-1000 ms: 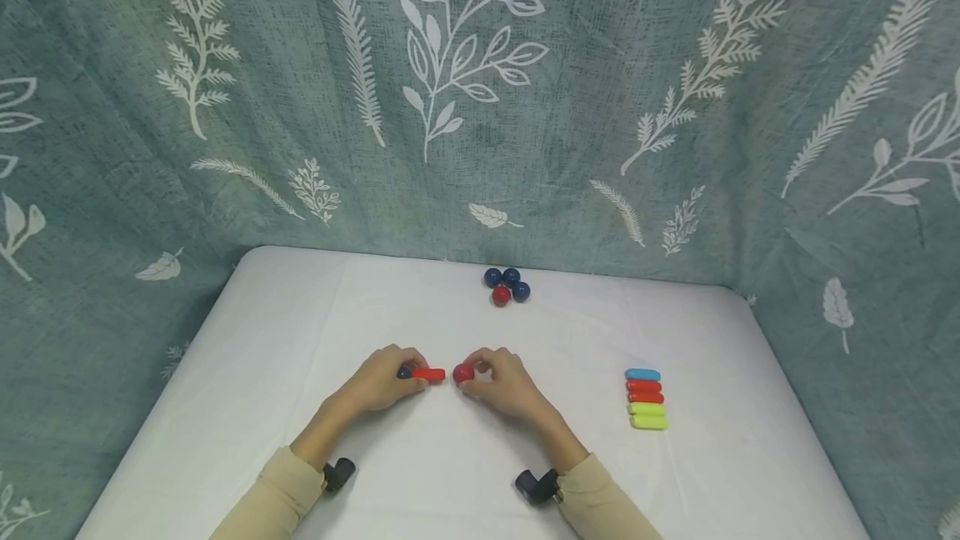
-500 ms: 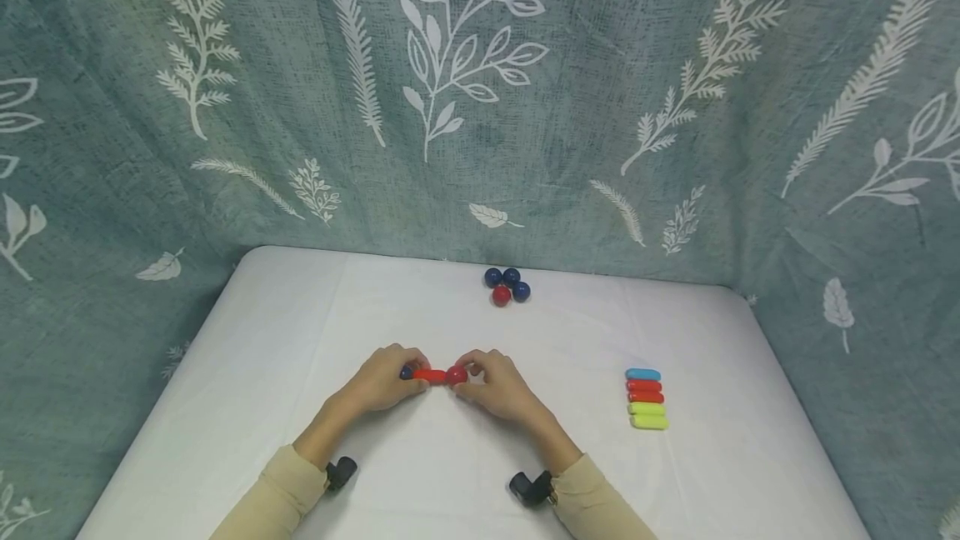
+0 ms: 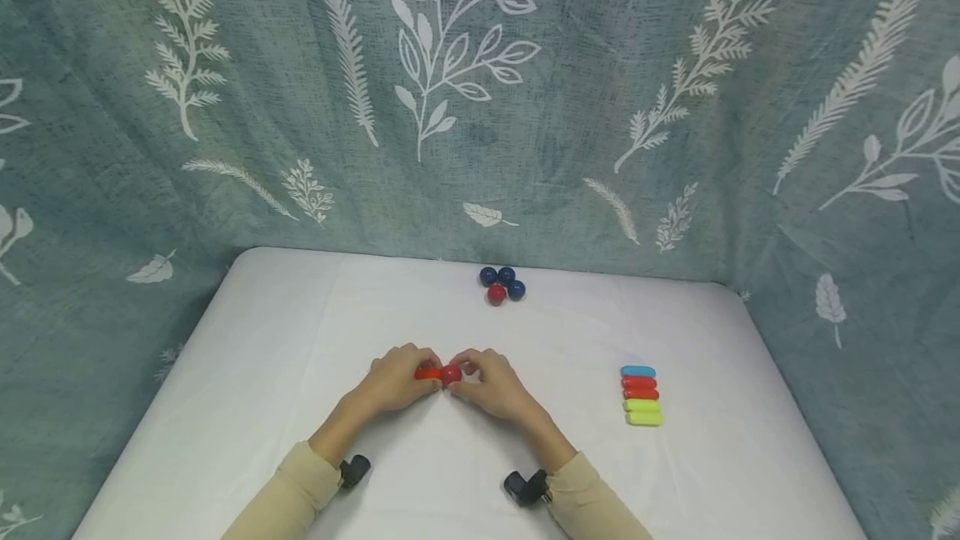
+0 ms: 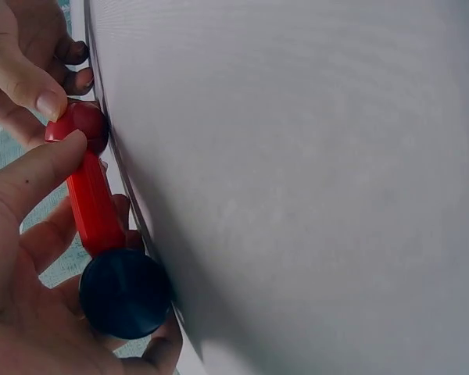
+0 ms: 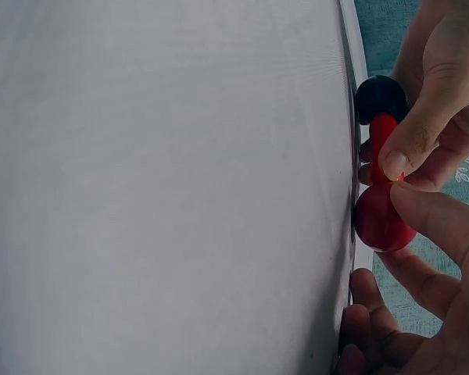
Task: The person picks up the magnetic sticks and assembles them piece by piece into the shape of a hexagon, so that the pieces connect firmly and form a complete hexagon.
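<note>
The head camera looks forward and down from above and well back of the red stick (image 3: 428,374), taking in the white table (image 3: 300,315) around it and the leaf-print curtain (image 3: 562,107) beyond. The left wrist camera (image 3: 356,471) looks in close from the stick's blue ball (image 4: 125,294) end; the right wrist camera (image 3: 525,487) faces it from the red ball (image 5: 384,218) end. Both close views share the stick, both balls, the left hand (image 3: 399,377) and the right hand (image 3: 491,386).

The red ball (image 3: 451,374) in my right hand (image 3: 491,386), apart from the red stick (image 4: 94,205) a second ago, now touches its end. My left hand (image 3: 399,377) has shifted along the stick toward that ball, now hiding the stick's dark blue ball (image 4: 125,293) from the head view.
</note>
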{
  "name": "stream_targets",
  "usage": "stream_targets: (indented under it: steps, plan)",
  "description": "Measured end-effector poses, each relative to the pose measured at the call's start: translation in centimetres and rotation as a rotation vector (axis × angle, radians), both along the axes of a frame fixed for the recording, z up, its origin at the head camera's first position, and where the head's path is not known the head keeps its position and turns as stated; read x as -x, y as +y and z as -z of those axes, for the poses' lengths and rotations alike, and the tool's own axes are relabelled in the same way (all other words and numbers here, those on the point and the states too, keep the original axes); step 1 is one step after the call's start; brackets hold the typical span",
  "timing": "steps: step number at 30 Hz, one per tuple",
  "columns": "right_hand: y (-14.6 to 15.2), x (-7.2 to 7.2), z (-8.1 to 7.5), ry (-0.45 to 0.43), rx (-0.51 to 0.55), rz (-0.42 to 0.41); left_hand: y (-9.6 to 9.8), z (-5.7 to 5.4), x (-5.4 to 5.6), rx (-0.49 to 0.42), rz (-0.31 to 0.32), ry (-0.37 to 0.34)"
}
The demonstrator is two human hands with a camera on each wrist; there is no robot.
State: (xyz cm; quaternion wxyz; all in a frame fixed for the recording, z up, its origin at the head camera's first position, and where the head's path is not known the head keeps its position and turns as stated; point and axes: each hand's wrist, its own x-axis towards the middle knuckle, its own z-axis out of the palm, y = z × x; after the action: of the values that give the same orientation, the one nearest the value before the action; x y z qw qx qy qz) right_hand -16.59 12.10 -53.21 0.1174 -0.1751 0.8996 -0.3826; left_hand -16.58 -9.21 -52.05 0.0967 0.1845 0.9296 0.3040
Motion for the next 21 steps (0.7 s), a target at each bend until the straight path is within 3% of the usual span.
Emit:
stream_targets:
  steps: [7,21]
  plan:
    - [2.2,-0.7,-0.5,0.023,0.005,0.003,0.1,-0.3,-0.1,0.009,-0.023,-0.028]
    - [10.3,-4.4,-1.8,0.048,0.038,0.253,0.3,-0.2,0.0,0.002,-0.044,-0.059]
